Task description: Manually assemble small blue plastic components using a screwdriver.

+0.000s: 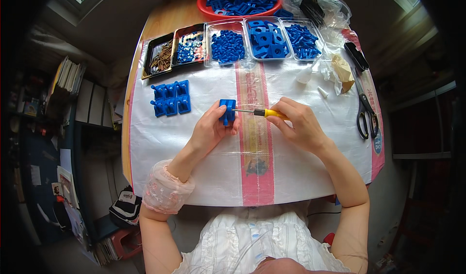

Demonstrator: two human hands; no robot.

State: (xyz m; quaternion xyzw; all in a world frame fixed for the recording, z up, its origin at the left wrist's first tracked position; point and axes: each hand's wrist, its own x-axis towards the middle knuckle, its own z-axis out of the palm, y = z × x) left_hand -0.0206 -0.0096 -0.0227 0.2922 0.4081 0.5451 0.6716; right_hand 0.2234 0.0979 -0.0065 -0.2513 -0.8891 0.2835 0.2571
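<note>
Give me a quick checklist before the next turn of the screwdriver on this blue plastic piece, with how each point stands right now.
1. Left hand grips the blue plastic piece above the white sheet: ok.
2. Right hand holds the yellow-handled screwdriver: ok.
3. Screwdriver tip meets the piece: ok; whether it sits in a screw head: cannot tell.
4. Tray of brown screws at the far left of the tray row: ok.
5. Finished blue pieces lie apart from the hands: ok.
6. Scissors lie to the right, clear of the right hand: ok.
</note>
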